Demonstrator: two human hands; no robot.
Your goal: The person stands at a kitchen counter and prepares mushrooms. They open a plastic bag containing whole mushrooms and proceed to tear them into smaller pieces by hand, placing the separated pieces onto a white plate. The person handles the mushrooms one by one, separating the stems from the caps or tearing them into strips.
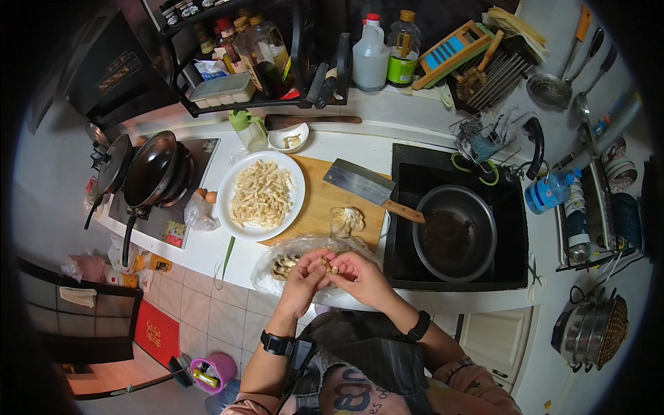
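Note:
My left hand point(310, 275) and my right hand point(360, 277) meet over a see-through plastic bag point(264, 254) at the counter's front edge. Small brown mushroom pieces point(329, 266) are pinched between the fingertips of both. More mushrooms point(282, 267) show inside the bag, left of my left hand. Behind the bag lies a wooden cutting board point(321, 194). It bears a cleaver point(358, 181), whose handle reaches over the sink, and a clump of pale mushrooms point(346, 222). A white plate point(226, 210) heaped with torn mushroom strips point(262, 194) overlaps the board's left side.
Right of the board, a metal basin point(487, 228) with dark liquid sits in the black sink point(404, 249). A wok point(150, 171) is on the stove at left. Behind the plate stand a white bowl point(275, 137) and a green-topped jug point(249, 132). Eggs point(210, 197) lie beside the stove.

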